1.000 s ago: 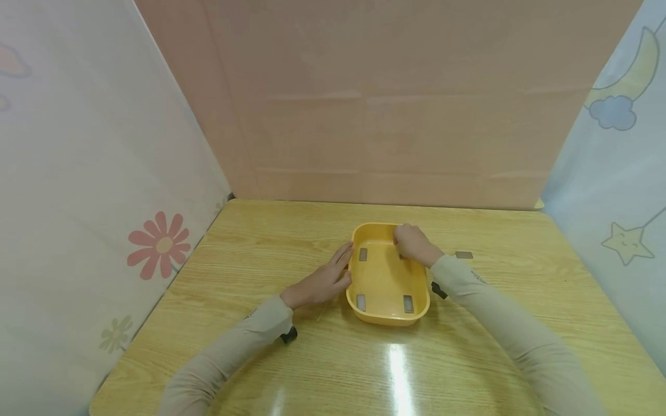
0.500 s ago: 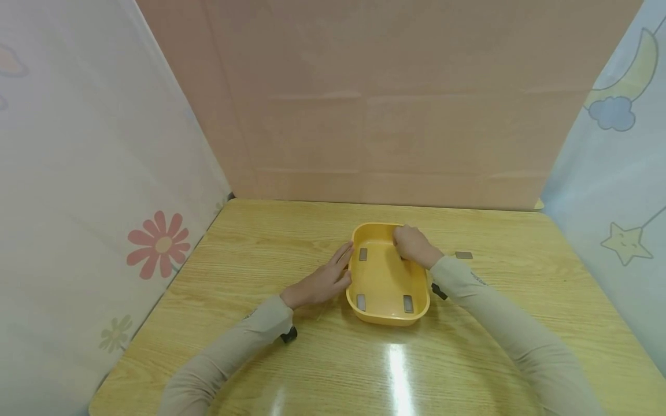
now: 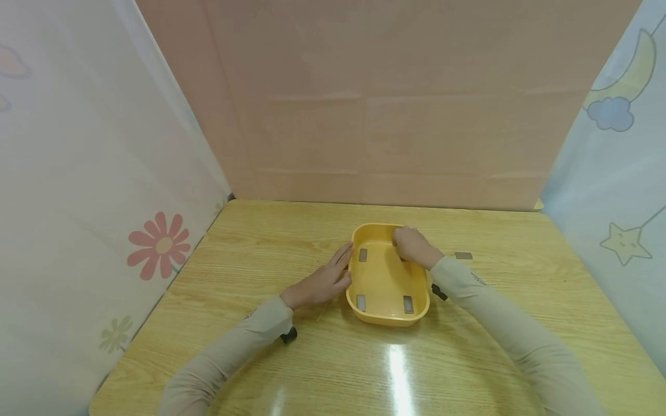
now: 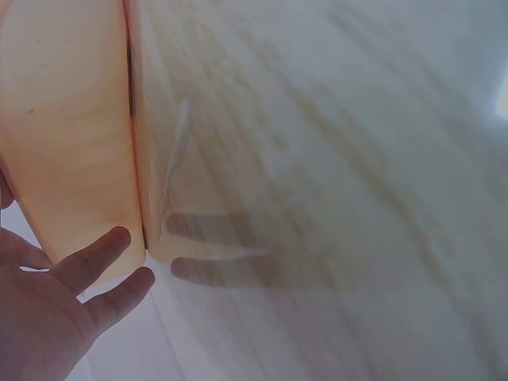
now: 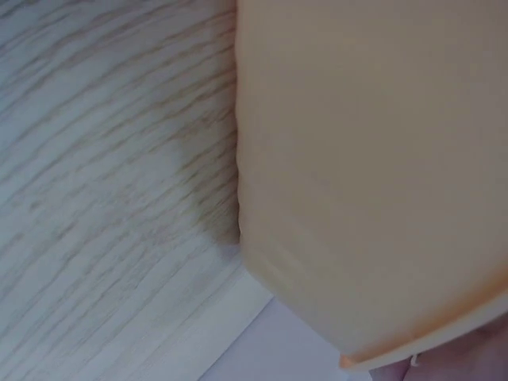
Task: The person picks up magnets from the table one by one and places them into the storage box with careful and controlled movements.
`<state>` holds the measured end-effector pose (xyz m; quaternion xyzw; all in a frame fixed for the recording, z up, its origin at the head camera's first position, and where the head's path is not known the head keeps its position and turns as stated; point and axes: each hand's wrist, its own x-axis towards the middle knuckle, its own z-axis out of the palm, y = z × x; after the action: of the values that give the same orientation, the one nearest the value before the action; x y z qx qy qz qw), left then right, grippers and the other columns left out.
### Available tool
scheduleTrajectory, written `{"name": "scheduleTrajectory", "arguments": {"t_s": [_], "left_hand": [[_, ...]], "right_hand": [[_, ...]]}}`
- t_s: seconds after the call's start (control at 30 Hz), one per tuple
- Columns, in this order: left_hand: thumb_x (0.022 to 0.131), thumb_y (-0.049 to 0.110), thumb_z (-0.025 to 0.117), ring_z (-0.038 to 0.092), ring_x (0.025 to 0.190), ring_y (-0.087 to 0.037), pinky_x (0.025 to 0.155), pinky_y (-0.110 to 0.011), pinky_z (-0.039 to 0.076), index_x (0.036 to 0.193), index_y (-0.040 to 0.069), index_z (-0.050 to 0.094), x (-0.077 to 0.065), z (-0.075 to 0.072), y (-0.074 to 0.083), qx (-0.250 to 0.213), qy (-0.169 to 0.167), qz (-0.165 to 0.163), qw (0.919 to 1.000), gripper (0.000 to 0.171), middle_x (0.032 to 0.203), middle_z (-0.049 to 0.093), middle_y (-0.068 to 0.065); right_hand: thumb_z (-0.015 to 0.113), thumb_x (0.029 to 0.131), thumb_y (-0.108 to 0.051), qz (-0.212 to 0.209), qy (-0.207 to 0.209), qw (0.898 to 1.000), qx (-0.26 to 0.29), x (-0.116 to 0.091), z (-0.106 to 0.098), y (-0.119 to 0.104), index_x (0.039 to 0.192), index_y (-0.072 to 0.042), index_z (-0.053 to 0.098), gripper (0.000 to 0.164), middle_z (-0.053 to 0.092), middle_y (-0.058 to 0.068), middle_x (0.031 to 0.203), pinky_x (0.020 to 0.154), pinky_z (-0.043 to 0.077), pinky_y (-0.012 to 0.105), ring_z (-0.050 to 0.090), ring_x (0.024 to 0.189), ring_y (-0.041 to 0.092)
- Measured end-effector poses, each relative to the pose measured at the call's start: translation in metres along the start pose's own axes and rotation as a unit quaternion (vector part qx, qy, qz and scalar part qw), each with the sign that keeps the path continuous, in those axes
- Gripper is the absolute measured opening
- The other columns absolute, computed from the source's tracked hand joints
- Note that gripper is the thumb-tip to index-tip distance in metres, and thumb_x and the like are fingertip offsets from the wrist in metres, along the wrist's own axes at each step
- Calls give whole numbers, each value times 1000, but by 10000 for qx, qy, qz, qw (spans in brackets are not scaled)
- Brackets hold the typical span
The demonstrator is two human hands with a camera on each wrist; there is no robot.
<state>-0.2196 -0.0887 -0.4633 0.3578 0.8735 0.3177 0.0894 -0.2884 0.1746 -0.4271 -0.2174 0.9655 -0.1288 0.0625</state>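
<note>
A yellow plastic tub with rounded corners stands on the table. Several flat grey rectangular pieces lie on its floor near the corners, such as one grey piece at the near right. My left hand rests against the tub's left side. In the left wrist view its fingers are straight and spread beside the tub wall. My right hand reaches inside the far right corner, knuckles up. Its fingertips, and whatever lies under them, are hidden. The right wrist view shows mostly the tub's outer wall.
Another flat grey rectangular piece lies on the wood-grain table, right of the tub. A tan panel stands behind the table. Patterned white sheets hang at the left and right.
My right hand has shifted very slightly within the far right corner, covering the edge of a grey piece that showed beside it earlier. The left hand and the tub stay in place.
</note>
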Motion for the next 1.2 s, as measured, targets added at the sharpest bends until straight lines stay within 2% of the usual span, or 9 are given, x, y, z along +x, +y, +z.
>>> {"name": "scheduleTrajectory", "arguments": {"t_s": [0.17,0.37,0.5,0.6,0.7,0.83,0.93,1.07,1.2], "left_hand": [[106,21,35,58,88,-11,74,-23,49,158,0,4,0,0,0,80,50,-11,10000,64,166,-7,-7],[106,20,35,45,56,-10,60,-25,48,158,0,3,-1,-1,4,77,0,-78,9999,64,166,-7,-6],[107,20,35,52,65,-9,76,-26,49,158,-1,4,-1,-1,6,233,1,-109,9997,63,166,-6,-8],[107,20,35,56,78,-9,89,-28,45,157,-1,5,-1,-2,7,311,11,-107,9995,62,166,-6,-8],[107,19,34,53,68,-8,86,-29,47,157,-1,4,-2,-2,8,295,-4,-116,9995,62,166,-8,-7],[107,20,34,46,56,-7,79,-28,48,158,-1,3,-1,-2,7,262,-11,-132,9996,63,166,-9,-5],[107,20,34,51,63,-8,83,-28,48,157,-1,4,-1,-1,6,269,6,-121,9996,63,166,-8,-5],[107,20,34,58,88,-12,93,-30,46,157,-2,4,-1,0,4,296,35,-87,9995,62,166,-8,-6],[107,20,34,58,75,-10,84,-27,49,157,-3,4,0,0,3,289,59,10,9996,63,166,-7,-8]], "right_hand": [[48,85,16,-31,-11,10000,12,-1,0,0,52,-17,30,50,27,-5,47,43,24,21,24,45,9],[50,82,16,-79,85,9998,152,-3,0,-1,53,-17,29,49,27,-5,48,43,24,21,24,45,9],[49,81,16,-185,161,9994,228,-4,0,0,54,-16,33,45,29,-4,50,45,25,22,25,46,10],[51,82,15,-279,200,9991,258,-6,-2,0,57,-12,44,38,34,-3,52,47,27,24,30,49,13],[53,82,13,-298,162,9991,269,-7,-5,0,64,-6,57,27,44,0,55,51,33,28,38,53,16],[54,85,10,-282,77,9993,236,-9,-9,0,87,5,71,18,59,2,63,66,49,37,52,63,20],[53,86,9,-246,14,9994,239,-11,-11,-1,104,9,70,25,65,4,69,80,53,44,59,70,22],[52,85,8,-229,12,9993,308,-13,-13,-1,110,9,69,30,71,13,85,84,52,46,61,77,24],[56,84,7,-195,46,9985,516,-17,-14,0,111,8,70,31,69,21,103,79,53,42,58,78,24]]}}
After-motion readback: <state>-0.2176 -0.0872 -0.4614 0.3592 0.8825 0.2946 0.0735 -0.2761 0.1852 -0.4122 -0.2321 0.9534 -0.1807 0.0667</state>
